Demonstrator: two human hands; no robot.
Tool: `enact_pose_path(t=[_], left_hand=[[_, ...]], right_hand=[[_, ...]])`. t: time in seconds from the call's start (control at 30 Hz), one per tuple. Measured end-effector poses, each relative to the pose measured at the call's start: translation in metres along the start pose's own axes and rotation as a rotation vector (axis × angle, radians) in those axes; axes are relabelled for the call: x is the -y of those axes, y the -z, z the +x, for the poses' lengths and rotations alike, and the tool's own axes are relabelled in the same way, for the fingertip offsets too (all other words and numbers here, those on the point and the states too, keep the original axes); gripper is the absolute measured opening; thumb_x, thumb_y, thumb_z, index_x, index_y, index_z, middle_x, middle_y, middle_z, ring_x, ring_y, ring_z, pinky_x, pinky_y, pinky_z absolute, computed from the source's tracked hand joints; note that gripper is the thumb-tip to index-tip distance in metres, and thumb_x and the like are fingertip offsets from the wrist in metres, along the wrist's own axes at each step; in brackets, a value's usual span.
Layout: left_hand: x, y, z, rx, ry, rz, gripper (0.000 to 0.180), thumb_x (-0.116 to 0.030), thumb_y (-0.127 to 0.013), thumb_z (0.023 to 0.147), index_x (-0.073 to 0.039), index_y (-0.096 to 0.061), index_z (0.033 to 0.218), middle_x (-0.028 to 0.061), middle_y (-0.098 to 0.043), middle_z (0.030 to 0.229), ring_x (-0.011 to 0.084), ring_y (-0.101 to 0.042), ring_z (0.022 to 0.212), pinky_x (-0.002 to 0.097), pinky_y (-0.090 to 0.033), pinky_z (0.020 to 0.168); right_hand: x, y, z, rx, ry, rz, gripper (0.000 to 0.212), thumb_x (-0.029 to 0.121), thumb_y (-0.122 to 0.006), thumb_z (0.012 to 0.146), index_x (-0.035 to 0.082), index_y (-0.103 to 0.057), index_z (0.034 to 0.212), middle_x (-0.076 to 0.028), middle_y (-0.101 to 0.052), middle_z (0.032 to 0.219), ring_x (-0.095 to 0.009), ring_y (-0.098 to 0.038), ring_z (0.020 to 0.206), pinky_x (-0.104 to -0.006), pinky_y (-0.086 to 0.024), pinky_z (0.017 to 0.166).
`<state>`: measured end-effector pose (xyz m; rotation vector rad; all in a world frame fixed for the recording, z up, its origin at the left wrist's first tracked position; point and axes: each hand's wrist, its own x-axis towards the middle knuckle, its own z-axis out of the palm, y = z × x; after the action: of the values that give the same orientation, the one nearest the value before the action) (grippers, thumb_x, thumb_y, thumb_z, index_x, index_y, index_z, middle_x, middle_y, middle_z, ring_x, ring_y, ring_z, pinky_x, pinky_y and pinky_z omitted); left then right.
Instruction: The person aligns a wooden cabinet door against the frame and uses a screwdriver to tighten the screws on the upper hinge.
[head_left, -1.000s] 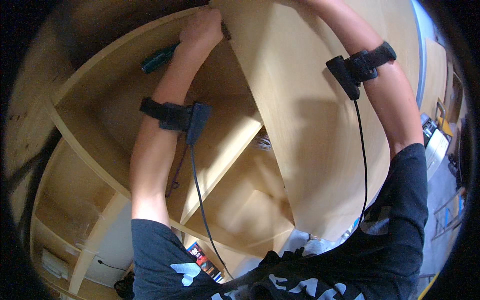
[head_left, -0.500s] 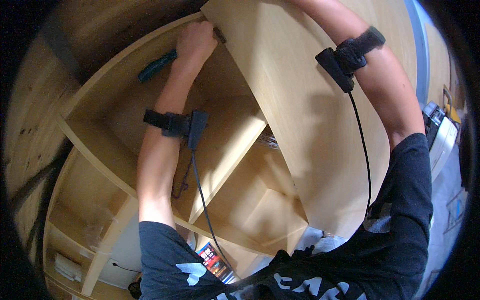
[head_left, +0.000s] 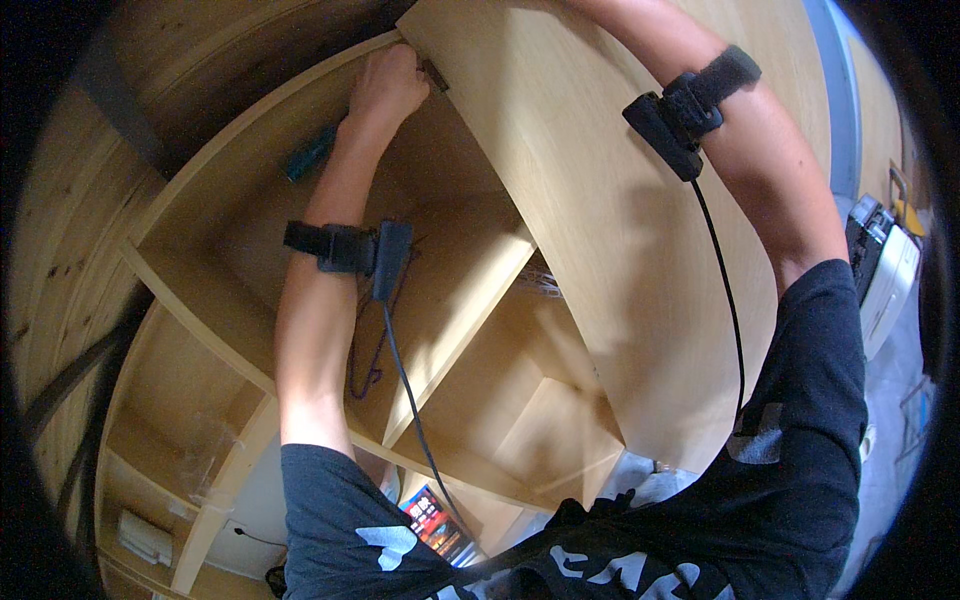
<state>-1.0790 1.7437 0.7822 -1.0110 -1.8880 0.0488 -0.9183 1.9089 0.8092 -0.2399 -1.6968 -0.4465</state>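
2 arms reach across a pale wooden cabinet (head_left: pixel 200 318), the left hand (head_left: pixel 388 92) inside its upper corner.

The left hand is curled near a dark metal fitting (head_left: pixel 436 76) at the edge of a broad wood panel (head_left: pixel 580 190); a teal object (head_left: pixel 308 156) shows beside the wrist, though whether the fingers hold it is unclear. The right forearm (head_left: pixel 775 175) passes over the panel and leaves at the top edge. 2 black straps (head_left: pixel 335 247) with cabled modules circle the forearms.

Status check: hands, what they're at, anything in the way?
Left hand curled beside dark hinge, grip unclear. Right hand out of frame. Left arm partly hiding green handle.
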Motion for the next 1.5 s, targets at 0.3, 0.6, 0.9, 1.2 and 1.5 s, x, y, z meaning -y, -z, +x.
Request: enact_pose_path(t=[0.3,0.6,0.9,1.2,1.5], left_hand=[[0.000,-0.009,0.004,0.038,0.042,-0.006,0.030,-0.019,-0.065,0.079,0.002,-0.064,0.100,0.0235,-0.064,0.102,0.0407,-0.061,0.099,0.0474,-0.050,0.085],[0.002,-0.001,0.019,0.064,-0.008,0.094,0.030,-0.017,-0.064,0.077,0.001,-0.066,0.101,0.0243,-0.064,0.103,0.0394,-0.061,0.099,0.0477,-0.049,0.086],[-0.002,-0.012,0.013,-0.139,-0.082,0.108,0.024,-0.011,-0.066,0.075,0.000,-0.067,0.097,0.0245,-0.065,0.095,0.0394,-0.063,0.092,0.0475,-0.052,0.080],[0.005,0.011,0.023,-0.032,0.077,0.057,0.033,-0.023,-0.068,0.079,0.000,-0.066,0.102,0.0244,-0.065,0.098,0.0394,-0.062,0.096,0.0452,-0.050,0.085],[0.039,-0.017,-0.011,-0.152,0.010,-0.114,0.031,-0.028,-0.047,0.096,-0.005,-0.064,0.107,0.0176,-0.066,0.098,0.0339,-0.064,0.085,0.0437,-0.050,0.075]], right_hand=[[0.001,-0.004,-0.002,-0.007,0.007,0.005,0.046,0.053,-0.067,0.067,0.007,-0.069,0.069,-0.017,-0.068,0.077,-0.032,-0.067,0.074,-0.0409,-0.052,0.068],[-0.002,-0.006,0.001,0.009,-0.005,-0.005,0.048,0.055,-0.067,0.067,0.007,-0.070,0.069,-0.017,-0.068,0.077,-0.031,-0.067,0.073,-0.0404,-0.053,0.067],[0.001,-0.006,-0.003,0.002,0.003,0.013,0.047,0.053,-0.068,0.067,0.006,-0.069,0.067,-0.017,-0.067,0.075,-0.031,-0.066,0.072,-0.0398,-0.052,0.068],[0.002,-0.008,-0.003,-0.089,0.005,0.010,0.044,0.050,-0.067,0.068,0.007,-0.068,0.065,-0.016,-0.067,0.074,-0.031,-0.066,0.072,-0.0401,-0.052,0.067],[0.003,-0.012,0.001,-0.018,-0.018,0.018,0.043,0.050,-0.066,0.068,0.007,-0.069,0.071,-0.017,-0.068,0.078,-0.031,-0.067,0.075,-0.0412,-0.052,0.068]])
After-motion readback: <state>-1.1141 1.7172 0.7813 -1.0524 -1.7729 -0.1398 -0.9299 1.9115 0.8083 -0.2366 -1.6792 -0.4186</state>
